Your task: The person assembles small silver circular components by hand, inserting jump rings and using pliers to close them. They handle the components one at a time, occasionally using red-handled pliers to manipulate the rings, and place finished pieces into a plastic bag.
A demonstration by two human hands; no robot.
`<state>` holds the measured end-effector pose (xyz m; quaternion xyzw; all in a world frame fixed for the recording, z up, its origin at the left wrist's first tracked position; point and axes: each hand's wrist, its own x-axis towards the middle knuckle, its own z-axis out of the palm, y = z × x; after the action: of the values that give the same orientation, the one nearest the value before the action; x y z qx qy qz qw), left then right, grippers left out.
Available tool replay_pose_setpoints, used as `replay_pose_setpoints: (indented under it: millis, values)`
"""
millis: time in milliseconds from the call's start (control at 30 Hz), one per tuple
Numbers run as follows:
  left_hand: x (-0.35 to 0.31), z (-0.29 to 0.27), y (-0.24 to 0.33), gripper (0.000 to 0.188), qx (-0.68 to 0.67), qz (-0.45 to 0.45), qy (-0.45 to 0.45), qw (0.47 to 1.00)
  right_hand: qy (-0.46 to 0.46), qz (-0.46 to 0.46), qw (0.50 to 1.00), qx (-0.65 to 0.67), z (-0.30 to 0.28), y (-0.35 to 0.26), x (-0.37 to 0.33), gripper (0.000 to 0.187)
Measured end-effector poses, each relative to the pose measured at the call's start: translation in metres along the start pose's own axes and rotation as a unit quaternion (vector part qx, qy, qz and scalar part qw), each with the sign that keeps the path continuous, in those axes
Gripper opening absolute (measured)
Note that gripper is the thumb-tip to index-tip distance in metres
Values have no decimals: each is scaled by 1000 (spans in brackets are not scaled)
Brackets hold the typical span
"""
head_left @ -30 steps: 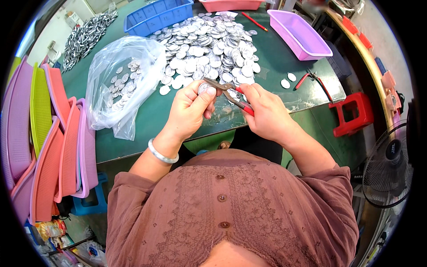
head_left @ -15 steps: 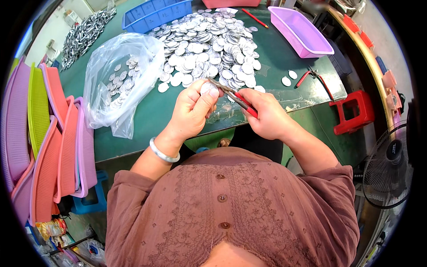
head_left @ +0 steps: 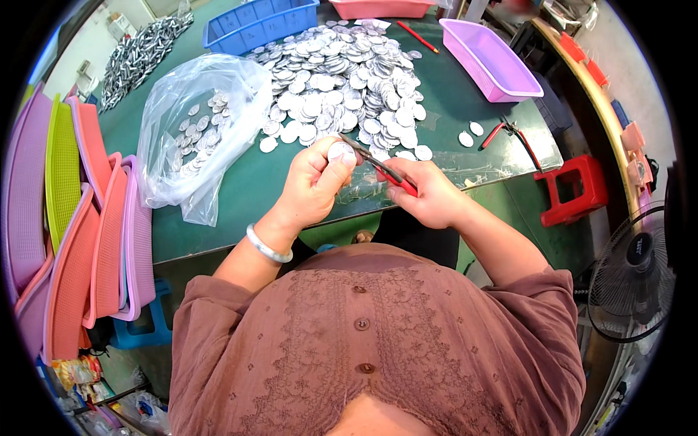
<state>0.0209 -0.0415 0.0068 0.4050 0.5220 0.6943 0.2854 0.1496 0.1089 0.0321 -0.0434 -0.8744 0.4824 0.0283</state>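
Note:
My left hand [head_left: 316, 178] pinches a round silvery metal disc [head_left: 340, 152] between thumb and fingers, just over the near edge of the table. Closed round the red handles of a pair of pliers [head_left: 393, 179] is my right hand [head_left: 429, 192]. The dark plier jaws reach the upper edge of the disc; whether they grip it I cannot tell. Beyond my hands a big heap of similar discs [head_left: 342, 80] is spread over the green table [head_left: 247, 225]. To the left, a clear plastic bag [head_left: 163, 94] lies with several discs inside.
A blue bin [head_left: 258, 27], a pink tray [head_left: 382, 7] and a purple basket [head_left: 494, 62] stand at the back. Red-handled cutters [head_left: 518, 138] lie right, near two loose discs. Stacked baskets [head_left: 73, 218] crowd the left; a red stool [head_left: 574, 190] and a fan [head_left: 632, 269] stand right.
My right hand has shifted its grip on the pliers, the handles now lying closer together. The disc stays in my left hand, with the jaws still at its edge.

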Motion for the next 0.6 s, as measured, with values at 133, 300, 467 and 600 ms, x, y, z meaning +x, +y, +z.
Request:
replay_pose_setpoints:
  millis: [133,300,467,600]
  values:
    - [8,-1,6,20,12,-47,3,999,52,-43,992,-102,1,11,7,24]
    - [10,-13,21,26,18,-99,-32,994,82,-64,984,-142,-2,3,5,24]
    - [10,-15,31,26,52,-118,-70,989,69,-43,990,-117,-3,-6,1,23]
    - [9,-10,23,24,-3,-89,-63,994,46,-43,994,-94,-4,-4,-2,21]
